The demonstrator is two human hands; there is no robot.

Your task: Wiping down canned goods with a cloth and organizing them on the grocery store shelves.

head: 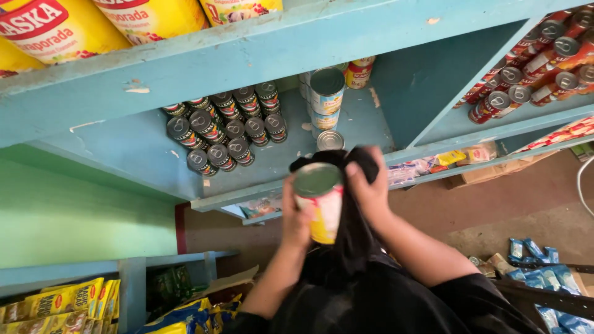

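A blue wooden shelf (260, 46) runs across the top. At twelve o'clock on its board stand tall cans (327, 93) in a stack, with a small can (330, 140) in front. At ten o'clock lie dark-labelled cans (226, 127) in rows. At two o'clock are red cans (532, 62). Yellow pouches (62, 25) sit at eleven. Yellow packets (59, 306) fill seven o'clock, blue packets (544, 263) at four.
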